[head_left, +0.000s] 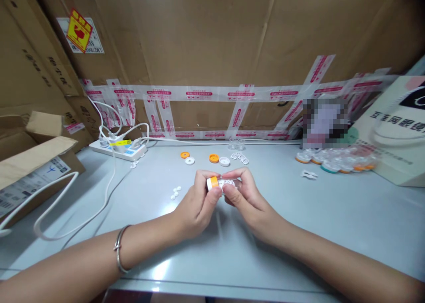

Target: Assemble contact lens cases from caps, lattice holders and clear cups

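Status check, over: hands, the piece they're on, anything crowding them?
Left hand and right hand both gripping small clear container, orange-and-white end leftward. Orange discs and white discs just beyond, small white pieces left; none touching hands.

Table lying open beside right hand. Caps blocking straight ahead; cable looping across left; jars and box closing off back right.
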`<control>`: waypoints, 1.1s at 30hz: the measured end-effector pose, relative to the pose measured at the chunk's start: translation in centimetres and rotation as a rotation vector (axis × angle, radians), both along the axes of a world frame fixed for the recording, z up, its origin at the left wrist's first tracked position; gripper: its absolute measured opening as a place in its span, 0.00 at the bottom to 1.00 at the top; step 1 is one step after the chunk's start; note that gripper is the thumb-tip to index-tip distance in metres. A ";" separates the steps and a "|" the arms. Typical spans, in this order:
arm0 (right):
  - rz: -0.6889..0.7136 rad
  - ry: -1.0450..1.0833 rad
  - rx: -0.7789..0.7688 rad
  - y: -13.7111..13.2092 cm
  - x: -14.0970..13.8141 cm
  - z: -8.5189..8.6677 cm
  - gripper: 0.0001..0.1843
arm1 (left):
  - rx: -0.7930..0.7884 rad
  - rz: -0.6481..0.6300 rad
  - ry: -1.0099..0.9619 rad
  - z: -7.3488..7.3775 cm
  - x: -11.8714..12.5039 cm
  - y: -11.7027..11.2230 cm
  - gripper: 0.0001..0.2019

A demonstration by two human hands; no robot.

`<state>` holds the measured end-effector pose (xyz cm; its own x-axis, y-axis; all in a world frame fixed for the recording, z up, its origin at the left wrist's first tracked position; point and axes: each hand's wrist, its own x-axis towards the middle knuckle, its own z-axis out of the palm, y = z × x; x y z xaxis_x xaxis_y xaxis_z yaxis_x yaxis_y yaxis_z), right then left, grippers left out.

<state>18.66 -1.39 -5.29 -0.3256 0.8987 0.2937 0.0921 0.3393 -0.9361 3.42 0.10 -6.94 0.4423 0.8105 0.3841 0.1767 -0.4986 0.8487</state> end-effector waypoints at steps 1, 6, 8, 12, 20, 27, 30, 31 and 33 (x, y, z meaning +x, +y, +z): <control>0.013 -0.018 0.020 0.1 0.2 -0.1 0.10 | -0.052 -0.009 -0.016 0.1 0.0 -0.2 0.18; 0.176 -0.159 0.112 0.9 1.7 0.0 0.06 | -0.235 -0.101 -0.024 0.4 -0.1 -0.7 0.18; 0.273 -0.195 0.068 1.4 2.2 0.2 0.06 | -0.327 -0.163 -0.034 0.5 -0.1 -0.5 0.19; 0.288 -0.092 -0.043 2.5 2.2 0.0 0.10 | -0.558 -0.215 -0.204 0.2 0.2 0.5 0.19; 0.068 -0.046 -0.075 3.8 2.0 0.0 0.14 | -0.699 -0.088 -0.376 -0.3 0.4 1.2 0.20; -0.023 0.163 -0.222 3.5 1.2 -0.9 0.19 | -0.547 -0.039 -0.369 0.8 0.3 1.4 0.15; 0.047 0.397 -0.472 2.9 0.3 -1.2 0.17 | -0.419 0.038 -0.330 1.1 0.5 1.5 0.13; 0.094 0.461 -0.541 2.7 0.1 -1.1 0.15 | -0.388 0.068 -0.290 1.1 0.5 1.5 0.13; 0.168 0.567 -0.626 2.4 -0.2 -0.9 0.12 | -0.343 0.121 -0.206 1.1 0.5 1.5 0.14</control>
<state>18.47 1.01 -6.23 -0.4231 0.9024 -0.0814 -0.4508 -0.2876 -0.8450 3.91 1.62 -5.88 0.2781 0.9483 0.1528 0.0262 -0.1665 0.9857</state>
